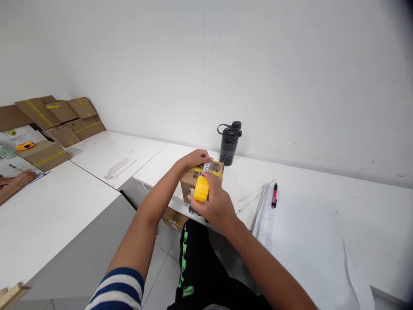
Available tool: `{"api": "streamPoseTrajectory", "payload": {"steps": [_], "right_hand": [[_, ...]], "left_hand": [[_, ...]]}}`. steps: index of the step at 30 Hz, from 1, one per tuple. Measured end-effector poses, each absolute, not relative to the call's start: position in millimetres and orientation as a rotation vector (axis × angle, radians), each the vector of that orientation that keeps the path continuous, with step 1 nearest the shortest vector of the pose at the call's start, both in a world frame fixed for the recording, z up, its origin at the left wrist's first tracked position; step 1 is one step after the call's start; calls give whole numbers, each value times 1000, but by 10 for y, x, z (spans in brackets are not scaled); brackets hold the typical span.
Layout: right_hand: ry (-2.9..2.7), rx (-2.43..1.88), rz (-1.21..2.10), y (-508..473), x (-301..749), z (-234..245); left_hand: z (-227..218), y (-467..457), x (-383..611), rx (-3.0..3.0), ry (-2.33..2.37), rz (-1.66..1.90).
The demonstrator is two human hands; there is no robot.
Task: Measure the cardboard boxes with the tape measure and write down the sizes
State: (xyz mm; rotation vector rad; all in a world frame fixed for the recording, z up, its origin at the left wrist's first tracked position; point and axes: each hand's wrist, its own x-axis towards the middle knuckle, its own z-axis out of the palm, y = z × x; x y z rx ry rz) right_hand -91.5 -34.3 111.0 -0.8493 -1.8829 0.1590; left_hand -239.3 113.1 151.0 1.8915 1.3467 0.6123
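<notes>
A small cardboard box (186, 189) with yellow tape stands near the front edge of the white table. My right hand (216, 202) is closed around a yellow tape measure (201, 189) in front of the box. A short stretch of its white blade (206, 166) runs across the box's top, with printed digits showing. At the far end of that blade, the fingers of my left hand (197, 158) are pinched on its tip, the wrist resting over the box's far left part. Part of the box's front is hidden by my right hand.
A dark shaker bottle (228, 146) stands behind the box by the wall. Papers (266, 215) and a red pen (274, 196) lie to the right. On the left table are several cardboard boxes (48, 155), an orange tape measure (25, 146) and another person's hand (24, 177).
</notes>
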Motion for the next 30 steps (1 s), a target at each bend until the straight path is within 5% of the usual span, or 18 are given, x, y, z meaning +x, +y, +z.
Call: {"api": "streamPoseTrajectory", "payload": {"steps": [25,30], "right_hand": [[-1897,-894,80,-399,-1007,1034],[-1826,-770,13,-509,-971,996]], "left_hand": [[1504,1076,-2344,1895,1421,607],[1834,940,-2329,2077,1404,880]]}}
